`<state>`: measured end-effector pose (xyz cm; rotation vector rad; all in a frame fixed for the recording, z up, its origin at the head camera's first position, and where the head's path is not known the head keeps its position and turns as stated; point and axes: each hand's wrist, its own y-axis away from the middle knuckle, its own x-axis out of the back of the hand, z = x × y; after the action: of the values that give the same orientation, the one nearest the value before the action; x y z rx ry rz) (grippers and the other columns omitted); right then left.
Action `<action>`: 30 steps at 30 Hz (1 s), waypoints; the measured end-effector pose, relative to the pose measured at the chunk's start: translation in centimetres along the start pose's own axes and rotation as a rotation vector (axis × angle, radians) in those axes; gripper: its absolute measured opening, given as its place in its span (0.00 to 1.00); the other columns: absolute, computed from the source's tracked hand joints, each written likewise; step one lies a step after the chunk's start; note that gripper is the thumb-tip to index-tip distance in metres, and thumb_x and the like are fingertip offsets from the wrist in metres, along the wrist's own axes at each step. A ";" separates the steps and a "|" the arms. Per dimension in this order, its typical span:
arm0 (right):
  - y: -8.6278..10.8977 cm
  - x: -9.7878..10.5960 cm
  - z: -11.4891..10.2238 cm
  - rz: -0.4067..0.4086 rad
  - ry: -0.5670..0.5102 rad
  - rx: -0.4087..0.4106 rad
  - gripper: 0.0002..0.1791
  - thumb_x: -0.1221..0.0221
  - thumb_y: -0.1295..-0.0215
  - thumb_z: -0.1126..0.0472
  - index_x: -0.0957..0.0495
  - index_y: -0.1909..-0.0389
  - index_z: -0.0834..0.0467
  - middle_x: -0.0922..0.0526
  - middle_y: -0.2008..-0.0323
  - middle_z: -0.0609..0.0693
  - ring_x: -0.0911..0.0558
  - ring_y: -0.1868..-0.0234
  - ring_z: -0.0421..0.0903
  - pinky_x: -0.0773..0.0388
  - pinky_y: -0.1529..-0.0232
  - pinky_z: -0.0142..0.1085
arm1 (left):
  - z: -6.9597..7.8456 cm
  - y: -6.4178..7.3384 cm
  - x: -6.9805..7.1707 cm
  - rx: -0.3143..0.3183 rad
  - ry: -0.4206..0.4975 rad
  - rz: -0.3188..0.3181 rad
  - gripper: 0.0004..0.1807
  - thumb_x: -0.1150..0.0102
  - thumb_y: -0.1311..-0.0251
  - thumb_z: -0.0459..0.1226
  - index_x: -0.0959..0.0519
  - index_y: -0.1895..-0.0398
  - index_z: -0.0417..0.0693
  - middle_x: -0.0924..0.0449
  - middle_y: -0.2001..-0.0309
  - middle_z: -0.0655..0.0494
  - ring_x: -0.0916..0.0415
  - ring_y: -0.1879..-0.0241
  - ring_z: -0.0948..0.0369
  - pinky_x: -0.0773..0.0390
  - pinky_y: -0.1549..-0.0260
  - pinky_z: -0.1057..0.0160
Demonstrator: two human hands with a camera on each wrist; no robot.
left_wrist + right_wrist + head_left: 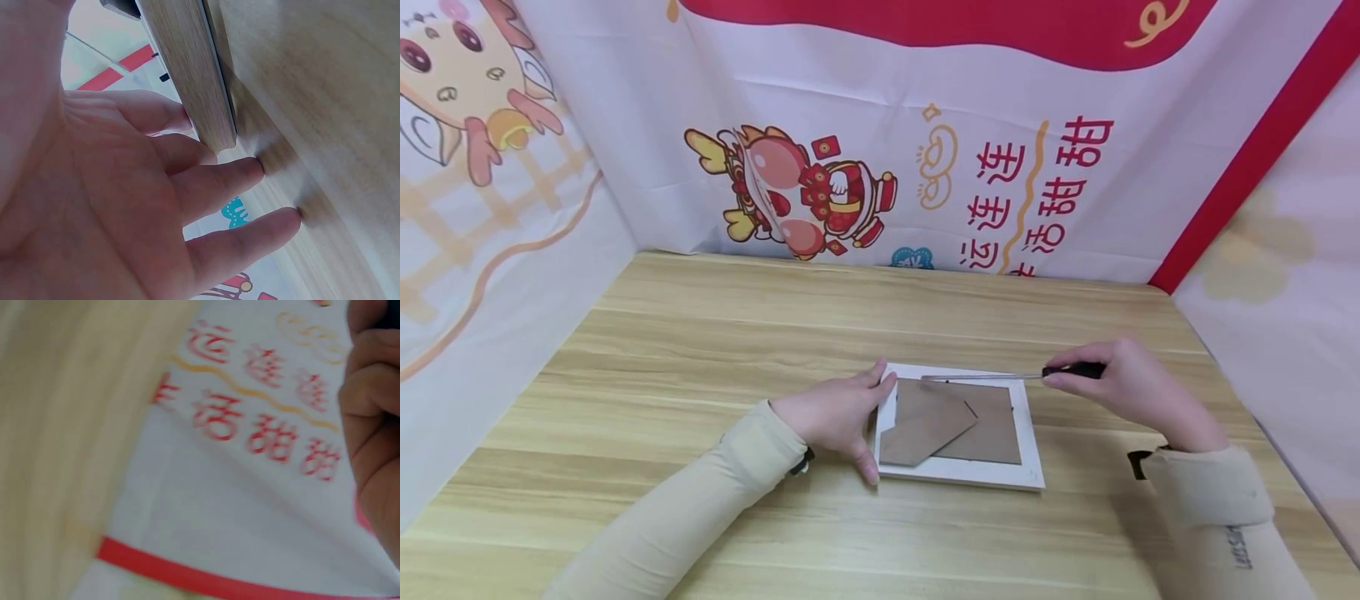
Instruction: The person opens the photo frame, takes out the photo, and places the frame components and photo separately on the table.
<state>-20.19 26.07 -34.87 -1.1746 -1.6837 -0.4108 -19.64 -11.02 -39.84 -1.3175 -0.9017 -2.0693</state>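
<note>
A picture frame (1033, 450) lies face down on the table, its white back border round a brown backing board (992, 442). A brown stand flap (925, 429) slants across the board, and small dark tabs sit along the board's edges. My left hand (838, 412) holds the frame's left end, thumb at the near corner and fingers at the far one. In the left wrist view its lower fingertips touch the table beside the frame's wooden side (194, 75). My right hand (1138, 387) grips the black handle of a screwdriver (1078, 370); the thin shaft reaches left over the board's far edge.
The wood-grain table (737, 333) spreads out round the frame. Printed white cloth (850, 92) with red lettering hangs behind it, and more cloth stands at the left (490, 275) and right (1285, 333) sides.
</note>
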 end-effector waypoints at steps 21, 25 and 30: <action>0.8 -3.9 2.5 0.010 -0.148 0.029 0.11 0.27 0.45 0.58 0.11 0.60 0.48 0.13 0.64 0.38 0.16 0.62 0.36 0.22 0.61 0.24 | 0.3 0.0 0.2 -0.004 0.011 -0.002 0.75 0.19 0.72 0.61 0.51 0.23 0.35 0.61 0.24 0.33 0.54 0.25 0.47 0.44 0.30 0.55; 0.6 -4.1 1.9 0.003 -0.144 0.044 0.11 0.27 0.45 0.55 0.11 0.60 0.48 0.13 0.64 0.37 0.16 0.63 0.35 0.21 0.62 0.24 | 0.3 0.1 0.3 -0.003 0.015 -0.006 0.75 0.19 0.72 0.61 0.51 0.23 0.35 0.61 0.24 0.33 0.54 0.25 0.47 0.44 0.30 0.54; 0.4 -4.1 1.2 -0.005 -0.123 0.036 0.10 0.27 0.45 0.55 0.11 0.61 0.47 0.13 0.64 0.36 0.16 0.64 0.35 0.21 0.63 0.25 | 0.2 0.1 0.1 -0.001 0.022 0.001 0.75 0.19 0.72 0.61 0.51 0.23 0.35 0.61 0.23 0.33 0.54 0.25 0.47 0.44 0.30 0.55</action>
<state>-20.36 25.01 -39.06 -1.1899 -1.7927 -0.3149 -19.54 -10.98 -39.64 -1.2929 -0.8909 -2.0796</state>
